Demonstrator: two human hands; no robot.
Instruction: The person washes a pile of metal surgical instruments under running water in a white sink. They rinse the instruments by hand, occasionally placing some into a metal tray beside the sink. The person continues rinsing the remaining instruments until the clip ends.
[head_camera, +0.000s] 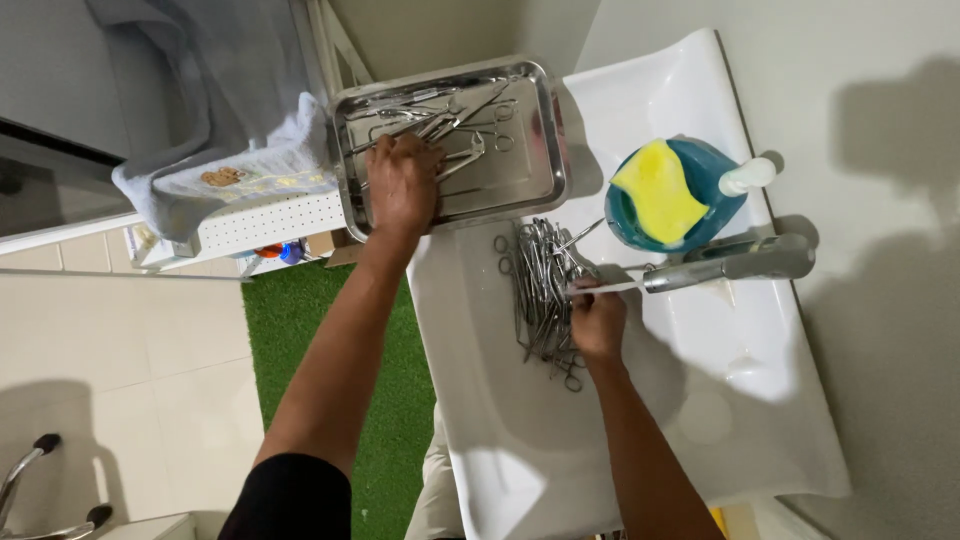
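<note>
My left hand (402, 183) reaches into a steel tray (548, 150) and rests on the metal scissor-like instruments (470, 125) lying in it, fingers curled over a few of them. My right hand (598, 322) is down in the white sink (520, 430), fingers closed at the right edge of a pile of several similar instruments (538, 285). A thin white streak (608, 287), seemingly water, runs from the faucet tip to that hand. What the right fingers grip is partly hidden.
A chrome faucet (735, 264) juts over the basin. A blue bowl (712, 170) holding a yellow sponge (657, 190) and a white pump top (747, 176) sit on the sink's back ledge. A cloth-covered white rack (250, 215) stands left of the tray, above green turf (300, 330).
</note>
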